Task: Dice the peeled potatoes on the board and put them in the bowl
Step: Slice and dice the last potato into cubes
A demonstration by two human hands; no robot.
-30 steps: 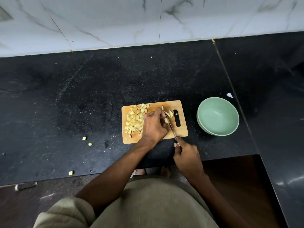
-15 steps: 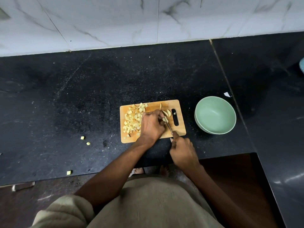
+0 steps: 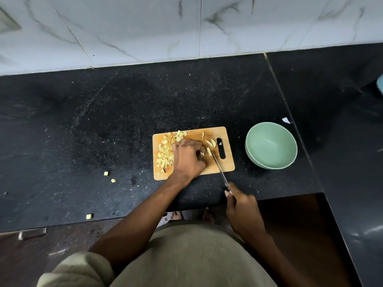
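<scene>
I see the left hand (image 3: 187, 157) pinning potato strips (image 3: 209, 151) on the board (image 3: 227, 162); the right hand (image 3: 241, 208) grips the knife (image 3: 219, 168). Bowl (image 3: 271, 145) right; stray dice (image 3: 106, 173) on the desk (image 3: 103, 121).

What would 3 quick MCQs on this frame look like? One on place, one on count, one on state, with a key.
1. Where does the green bowl stand relative to the cutting board?
A. To its right, on the counter
B. On top of it
C. To its left, by the wall

2. How many stray potato cubes lie on the counter left of the board?
A. None
B. Three
C. Seven

3. What is in the bowl?
A. A heap of diced potato
B. Water
C. Nothing visible

Key:
1 A, the bowl sits apart from the board's handle-slot end.
2 B, one cube, a second and a third near the counter's front edge.
3 C, its inside shows bare green; the diced potato is heaped on the board beside the left hand, while the right hand holds the knife.
</scene>
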